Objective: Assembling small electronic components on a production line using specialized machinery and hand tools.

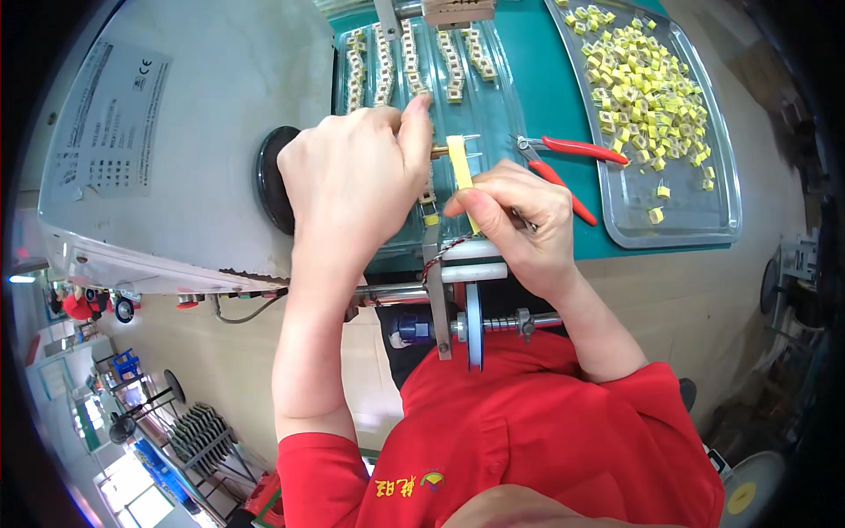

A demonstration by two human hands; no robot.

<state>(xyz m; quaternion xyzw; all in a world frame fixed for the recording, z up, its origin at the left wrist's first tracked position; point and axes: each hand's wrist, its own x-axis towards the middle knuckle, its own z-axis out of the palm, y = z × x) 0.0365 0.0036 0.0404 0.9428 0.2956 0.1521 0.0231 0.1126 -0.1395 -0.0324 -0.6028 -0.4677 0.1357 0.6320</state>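
A strip of yellow tape [459, 164] stands on the brass-coloured spindle of the winding machine [207, 141], with thin metal pins sticking out at its right. My right hand [526, 220] pinches the tape's lower part between thumb and finger. Something small and dark metal shows in its curled fingers, too hidden to name. My left hand [356, 172] is closed beside the spindle, back upward, thumb stretched forward. What its fingers hold, if anything, is hidden. Just below the hands, a metal arm [436, 290] and white rollers [475, 272] stand above a thin tape roll [475, 327].
Red-handled cutters [581, 148] lie right of my right hand on the green mat [550, 92]. A metal tray [691, 211] with many yellow-wrapped coils stands at the far right. Ahead, a clear tray [505, 106] holds rows of small bobbins. The machine's black knob [275, 180] is beside my left wrist.
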